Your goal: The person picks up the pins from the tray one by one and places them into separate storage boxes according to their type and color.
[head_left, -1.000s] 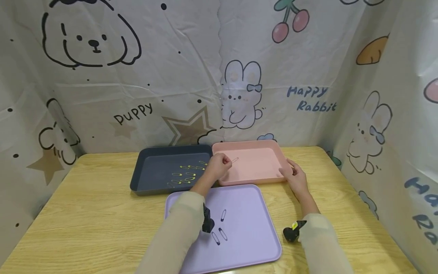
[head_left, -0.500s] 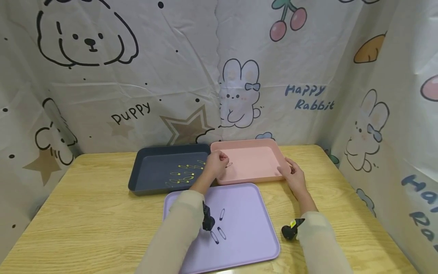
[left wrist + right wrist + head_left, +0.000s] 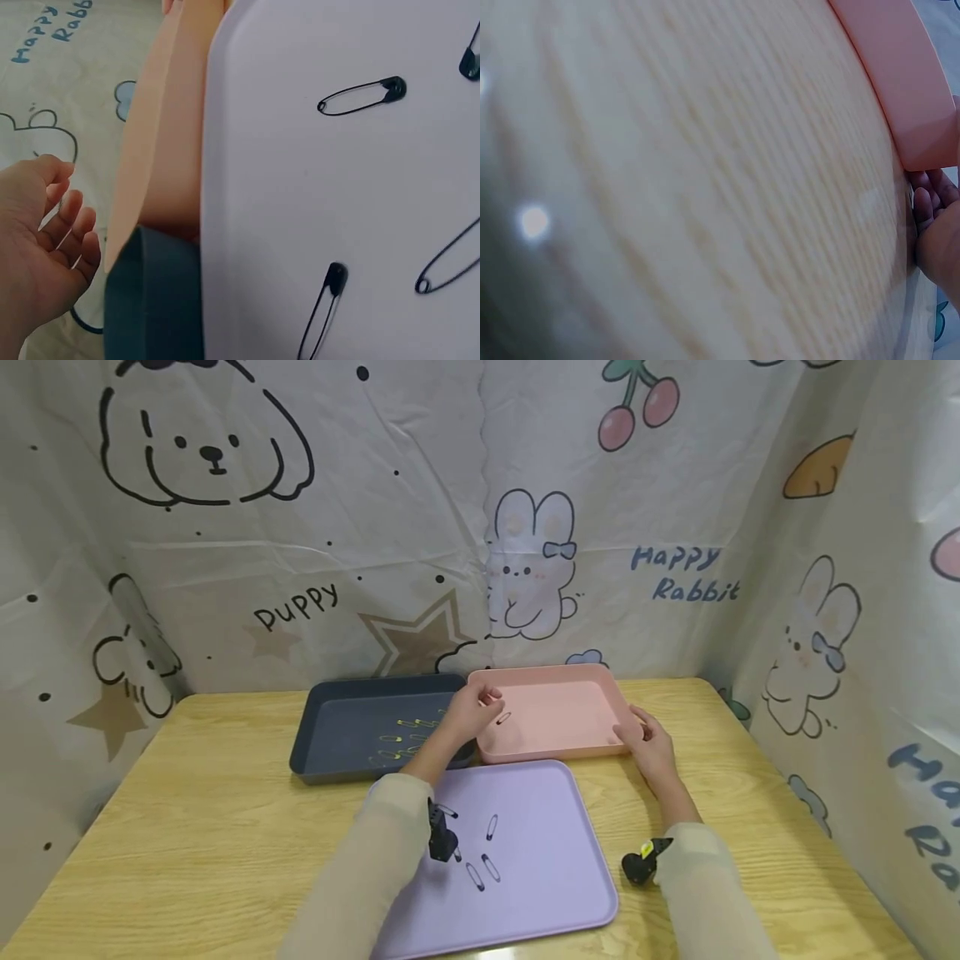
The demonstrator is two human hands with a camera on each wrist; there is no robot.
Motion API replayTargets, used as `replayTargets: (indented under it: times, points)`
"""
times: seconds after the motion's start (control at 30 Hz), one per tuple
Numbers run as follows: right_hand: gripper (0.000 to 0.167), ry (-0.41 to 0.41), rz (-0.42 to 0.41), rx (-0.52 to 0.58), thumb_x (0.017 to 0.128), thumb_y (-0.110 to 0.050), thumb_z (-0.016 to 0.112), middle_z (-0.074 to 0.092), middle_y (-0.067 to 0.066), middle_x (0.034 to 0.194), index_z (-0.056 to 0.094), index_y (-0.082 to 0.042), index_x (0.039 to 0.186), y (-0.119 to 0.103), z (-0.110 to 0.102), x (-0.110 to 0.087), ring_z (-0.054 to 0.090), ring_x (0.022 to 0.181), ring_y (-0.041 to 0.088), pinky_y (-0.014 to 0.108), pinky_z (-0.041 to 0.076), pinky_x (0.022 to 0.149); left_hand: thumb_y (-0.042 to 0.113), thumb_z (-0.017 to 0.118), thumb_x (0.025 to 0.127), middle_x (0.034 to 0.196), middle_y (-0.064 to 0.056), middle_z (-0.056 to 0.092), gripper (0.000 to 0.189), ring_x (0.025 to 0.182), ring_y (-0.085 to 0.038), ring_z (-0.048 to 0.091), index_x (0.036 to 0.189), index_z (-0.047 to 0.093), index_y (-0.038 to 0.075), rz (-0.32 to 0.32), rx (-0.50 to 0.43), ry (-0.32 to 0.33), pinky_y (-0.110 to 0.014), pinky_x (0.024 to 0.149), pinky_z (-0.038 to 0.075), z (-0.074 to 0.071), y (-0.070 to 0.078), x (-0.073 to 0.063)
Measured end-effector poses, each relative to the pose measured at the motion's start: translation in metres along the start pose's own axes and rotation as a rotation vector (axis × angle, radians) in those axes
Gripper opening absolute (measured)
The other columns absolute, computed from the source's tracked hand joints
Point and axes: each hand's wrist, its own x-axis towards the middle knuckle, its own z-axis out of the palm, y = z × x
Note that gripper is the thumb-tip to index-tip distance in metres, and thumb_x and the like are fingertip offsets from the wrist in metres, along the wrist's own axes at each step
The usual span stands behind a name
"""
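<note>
A safety pin (image 3: pixel 503 718) lies in the left part of the pink tray (image 3: pixel 555 748), just beside my left hand (image 3: pixel 471 714). This hand hovers over the tray's left side with fingers loosely bent, and in the left wrist view nothing is between its fingers (image 3: pixel 69 214). At the tray's right wall, my right hand (image 3: pixel 652 752) grips the rim, thumb on the inner side and fingers outside. The right wrist view catches only part of that hand (image 3: pixel 939 232) by the tray's corner (image 3: pixel 922 135). Several black-headed safety pins (image 3: pixel 394 88) rest on the lilac tray (image 3: pixel 555 893).
Left of the pink tray, a dark grey tray (image 3: pixel 337 727) holds several yellow safety pins (image 3: pixel 390 738), partly hidden by my left arm. The trays stand on a wooden table (image 3: pixel 195 827). A printed curtain (image 3: pixel 315 560) hangs behind and at the sides.
My left hand has let go of the safety pin, which now lies in the pink tray, and has drawn back slightly left. My right hand stays on the tray's rim.
</note>
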Motion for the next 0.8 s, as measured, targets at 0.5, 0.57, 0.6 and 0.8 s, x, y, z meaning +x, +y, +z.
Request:
replayTargets:
  times: [0.5,0.57,0.6,0.8]
  points:
    - [0.063,-0.019,0.031,-0.038,0.091,-0.037,0.058,0.047,0.016,0.125,0.034,-0.018,0.146,0.0,0.001,0.0,0.04,0.1,0.013,0.008,0.034,0.071,0.022,0.061,0.089,0.092,-0.006,0.058,0.017,0.076,-0.015,0.049,0.098,0.061,0.007,0.025,0.114,-0.115,-0.022,0.061,0.04,-0.028,0.008,-0.028]
    - [0.063,-0.018,0.029,-0.038,0.091,-0.037,0.058,0.048,0.016,0.124,0.034,-0.017,0.146,0.0,0.001,0.0,0.041,0.1,0.014,0.009,0.034,0.071,0.021,0.062,0.088,0.092,-0.006,0.058,0.017,0.077,-0.015,0.049,0.098,0.062,0.008,0.031,0.127,-0.128,-0.022,0.063,0.04,-0.03,0.006,-0.033]
    - [0.062,-0.014,0.027,-0.041,0.091,-0.036,0.058,0.049,0.015,0.123,0.035,-0.017,0.145,0.0,0.001,0.0,0.042,0.1,0.013,0.009,0.034,0.071,0.021,0.063,0.088,0.091,-0.005,0.058,0.016,0.078,-0.015,0.05,0.097,0.062,0.008,0.037,0.136,-0.132,-0.022,0.064,0.041,-0.031,0.005,-0.036]
    - [0.062,0.002,0.01,-0.024,0.09,-0.034,0.061,0.049,0.012,0.119,0.038,-0.017,0.144,0.001,0.003,0.0,0.04,0.095,0.009,0.009,0.034,0.069,0.019,0.065,0.087,0.088,-0.003,0.057,0.011,0.074,-0.013,0.049,0.092,0.063,0.01,0.072,0.191,-0.155,-0.022,0.062,0.041,-0.037,-0.004,-0.052]
